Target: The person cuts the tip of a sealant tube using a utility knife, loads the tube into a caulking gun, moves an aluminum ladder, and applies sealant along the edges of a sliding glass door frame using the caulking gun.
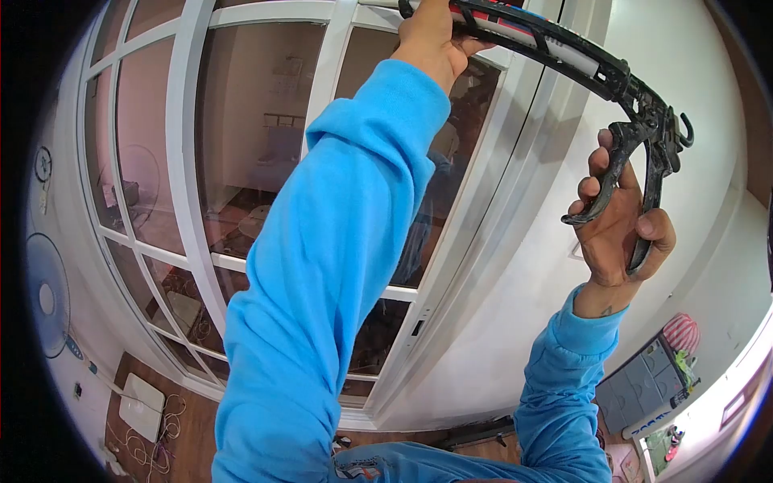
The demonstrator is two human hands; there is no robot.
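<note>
A black caulking gun (616, 76) with a white cartridge (570, 56) in its cradle slants across the upper right. My right hand (616, 233) is closed around its grip, with the fingers over the trigger (616, 165) and the thumb round the handle. At the top edge my left hand (431, 40) is wrapped round the front of the barrel, its fingers partly out of frame. The cartridge's nozzle does not show clearly. Just behind the left hand stands a white-framed glass door (342, 48).
A white wall (499, 354) meets the door frame at right. On the lower left are a fan (48, 298), a flat white box (142, 405) and loose cables (165, 439) on the wooden floor. A grey drawer unit (644, 382) stands at lower right.
</note>
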